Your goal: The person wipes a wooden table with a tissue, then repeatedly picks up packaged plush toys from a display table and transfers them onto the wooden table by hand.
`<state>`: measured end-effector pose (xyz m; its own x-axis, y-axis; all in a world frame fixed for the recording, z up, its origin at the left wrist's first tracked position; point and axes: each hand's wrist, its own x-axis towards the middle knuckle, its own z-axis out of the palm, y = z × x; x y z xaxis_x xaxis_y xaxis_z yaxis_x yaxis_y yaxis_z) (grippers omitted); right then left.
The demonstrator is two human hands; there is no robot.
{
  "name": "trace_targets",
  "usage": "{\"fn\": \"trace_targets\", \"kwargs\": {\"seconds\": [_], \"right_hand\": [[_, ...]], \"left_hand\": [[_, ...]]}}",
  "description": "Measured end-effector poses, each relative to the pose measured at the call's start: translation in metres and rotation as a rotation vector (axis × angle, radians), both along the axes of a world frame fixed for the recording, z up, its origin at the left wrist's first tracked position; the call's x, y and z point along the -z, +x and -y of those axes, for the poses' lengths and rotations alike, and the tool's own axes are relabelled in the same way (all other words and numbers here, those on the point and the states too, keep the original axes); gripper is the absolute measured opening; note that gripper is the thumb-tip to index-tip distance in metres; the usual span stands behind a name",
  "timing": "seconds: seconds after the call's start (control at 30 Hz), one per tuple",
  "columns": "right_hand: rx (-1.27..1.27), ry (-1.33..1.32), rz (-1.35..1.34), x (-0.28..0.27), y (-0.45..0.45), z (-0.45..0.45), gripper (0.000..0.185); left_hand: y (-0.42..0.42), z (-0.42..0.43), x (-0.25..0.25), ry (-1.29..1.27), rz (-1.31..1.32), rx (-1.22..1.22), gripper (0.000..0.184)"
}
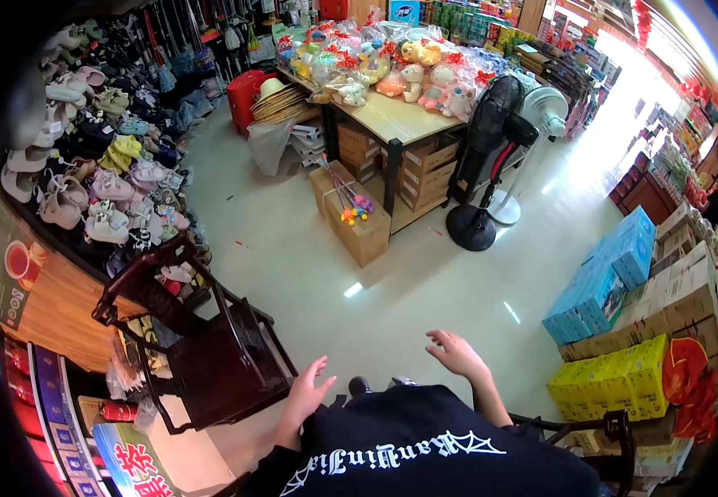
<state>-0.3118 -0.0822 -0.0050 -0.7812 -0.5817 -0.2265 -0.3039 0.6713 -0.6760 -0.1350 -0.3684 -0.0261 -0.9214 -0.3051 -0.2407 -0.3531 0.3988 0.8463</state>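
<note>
My left hand [305, 393] is raised in front of my body with its fingers apart and nothing in it. It is nearest to a dark wooden armchair [218, 362] standing on the left. My right hand [458, 354] hangs over the tiled floor, fingers loosely spread, also holding nothing. Below both hands lies the front of my black sweatshirt [409, 451] with white lettering. The tips of my shoes [360, 386] show just past it.
A cardboard box [351, 217] with colourful flower-like sticks stands ahead, beside a table [384, 123] of wrapped plush toys. Two standing fans [471, 227] are right of it. Shoes [110, 186] pile up at left; yellow cartons [611, 381] and blue boxes [595, 302] line the right.
</note>
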Motion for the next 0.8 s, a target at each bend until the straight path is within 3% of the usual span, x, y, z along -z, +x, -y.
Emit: {"fn": "trace_targets", "kwargs": {"seconds": [0.2,0.43,0.63,0.7,0.8], "right_hand": [[0.033,0.068,0.087,0.022,-0.038,0.035,0.034],[-0.034,0.040,0.016,0.030,-0.173,0.104,0.034],[-0.176,0.022,-0.146,-0.008,-0.293,0.178,0.038],[-0.315,0.143,-0.216,-0.015,-0.322,0.202,0.038],[-0.357,0.072,-0.226,-0.019,-0.352,0.233,0.037]], "left_hand": [[-0.079,0.034,-0.012,-0.146,-0.031,0.120,0.057],[-0.199,0.083,-0.034,-0.169,-0.072,0.074,0.060],[-0.272,0.139,-0.037,-0.080,-0.148,-0.073,0.061],[-0.284,0.153,-0.027,-0.093,-0.142,-0.130,0.062],[-0.297,0.166,-0.020,-0.052,-0.082,-0.251,0.065]]}}
